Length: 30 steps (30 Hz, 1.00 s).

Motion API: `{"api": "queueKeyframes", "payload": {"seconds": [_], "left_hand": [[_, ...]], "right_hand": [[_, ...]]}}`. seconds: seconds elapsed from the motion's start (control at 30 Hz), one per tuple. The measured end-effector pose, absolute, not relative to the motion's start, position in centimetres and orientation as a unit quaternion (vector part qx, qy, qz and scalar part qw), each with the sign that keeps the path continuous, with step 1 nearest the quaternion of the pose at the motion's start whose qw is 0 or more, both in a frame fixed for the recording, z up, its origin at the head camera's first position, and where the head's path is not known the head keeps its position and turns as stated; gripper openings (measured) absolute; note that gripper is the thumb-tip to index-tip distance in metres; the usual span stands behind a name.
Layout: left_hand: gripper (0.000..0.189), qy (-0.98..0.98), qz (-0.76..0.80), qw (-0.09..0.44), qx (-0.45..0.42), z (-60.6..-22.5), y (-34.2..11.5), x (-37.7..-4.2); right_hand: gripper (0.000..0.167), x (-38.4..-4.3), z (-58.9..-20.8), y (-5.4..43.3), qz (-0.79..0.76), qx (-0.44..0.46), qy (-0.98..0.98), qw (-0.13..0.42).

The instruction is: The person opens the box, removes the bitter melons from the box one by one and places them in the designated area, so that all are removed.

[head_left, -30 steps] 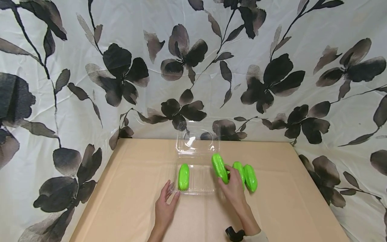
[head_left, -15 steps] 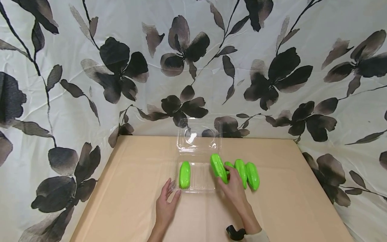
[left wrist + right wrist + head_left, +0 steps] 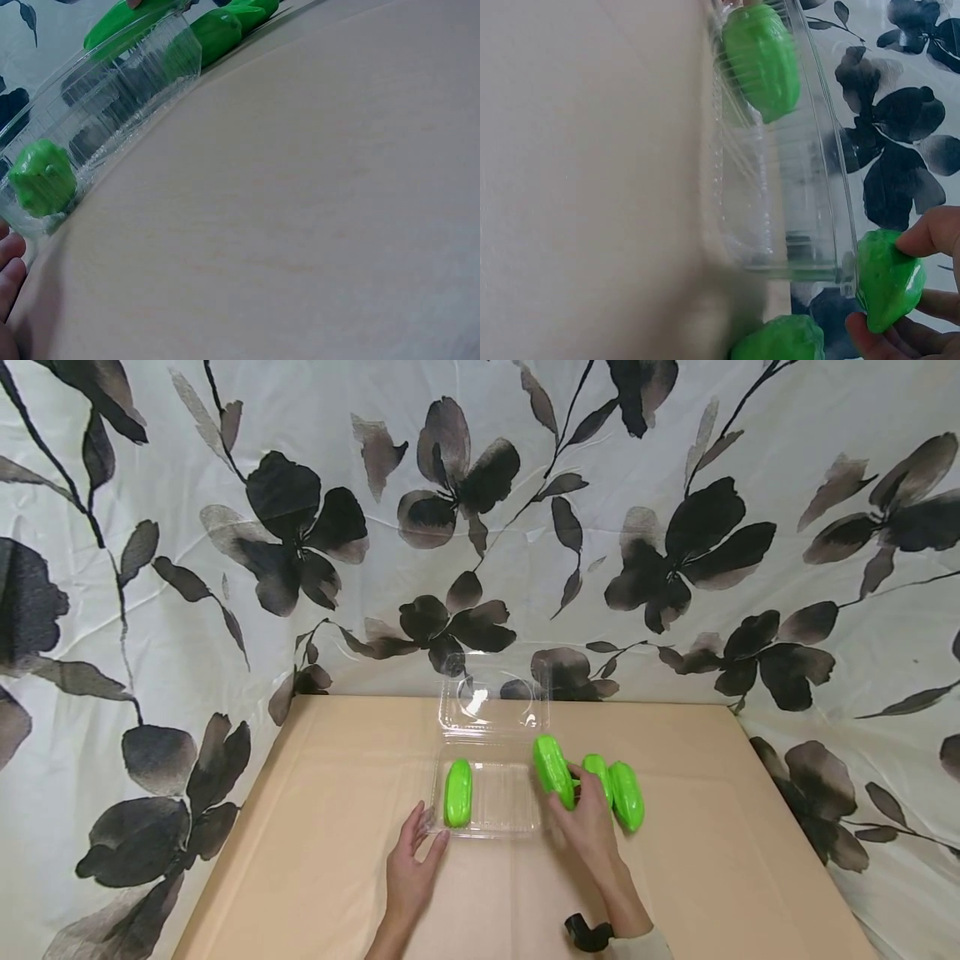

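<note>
Tan worktop (image 3: 315, 860) w/ floral cloth (image 3: 225, 568) hung behind and along both sides. Left hand (image 3: 411, 868) rests flat near the front edge, fingers (image 3: 420, 827) straight, slightly spread, tips touching the near-left corner of the clear plastic container (image 3: 517, 827); it holds nothing. Container sits mid-worktop, its lid (image 3: 491, 702) hinged open toward the back edge. One green toy gourd (image 3: 457, 792) lies inside, along the container's left wall. Right hand (image 3: 588, 831) is just off the container's right side, fingers and thumb curled, pinching a second green gourd (image 3: 553, 772) at its near end; this gourd looks lifted just outside the right wall, though contact w/ the rim is hard to tell. Two more green gourds (image 3: 626, 795) lie side by side on the worktop right of the hand, approx. touching each other.
</note>
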<state>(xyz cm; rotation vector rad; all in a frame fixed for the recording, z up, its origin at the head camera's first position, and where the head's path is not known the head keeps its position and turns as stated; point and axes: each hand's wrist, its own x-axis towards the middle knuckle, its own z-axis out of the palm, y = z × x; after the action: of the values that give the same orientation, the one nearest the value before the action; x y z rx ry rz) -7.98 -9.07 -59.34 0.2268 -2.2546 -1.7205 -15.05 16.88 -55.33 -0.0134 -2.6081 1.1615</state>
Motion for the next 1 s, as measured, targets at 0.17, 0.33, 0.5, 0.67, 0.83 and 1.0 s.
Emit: {"api": "queueKeyframes", "payload": {"seconds": [0.17, 0.33, 0.5, 0.67, 0.83, 1.0], "left_hand": [[0.063, -0.786, -0.593, 0.151, 0.086, -60.4, -9.1, -8.2], [0.064, -0.788, -0.59, 0.155, 0.079, -62.6, -9.5, -8.7], [0.063, -0.789, -0.589, 0.159, 0.074, -62.6, -9.6, -8.7], [0.063, -0.79, -0.587, 0.163, 0.061, -63.1, -9.9, -8.6], [0.064, -0.789, -0.59, 0.162, 0.057, -63.2, -10.0, -8.6], [0.064, -0.787, -0.593, 0.151, 0.077, -62.9, -9.8, -8.6]], "right_hand": [[0.057, -15.0, -55.0, 17.5, 0.407, -0.021, -0.903, 0.139], [0.057, -15.0, -54.7, 18.4, 0.407, -0.041, -0.903, 0.132], [0.055, -14.8, -54.3, 19.6, 0.399, -0.05, -0.904, 0.15], [0.054, -14.6, -54.1, 20.9, 0.383, -0.069, -0.908, 0.156], [0.053, -14.3, -53.8, 22.1, 0.378, -0.088, -0.908, 0.159], [0.054, -14.2, -53.7, 23.4, 0.371, -0.103, -0.908, 0.164]]}}
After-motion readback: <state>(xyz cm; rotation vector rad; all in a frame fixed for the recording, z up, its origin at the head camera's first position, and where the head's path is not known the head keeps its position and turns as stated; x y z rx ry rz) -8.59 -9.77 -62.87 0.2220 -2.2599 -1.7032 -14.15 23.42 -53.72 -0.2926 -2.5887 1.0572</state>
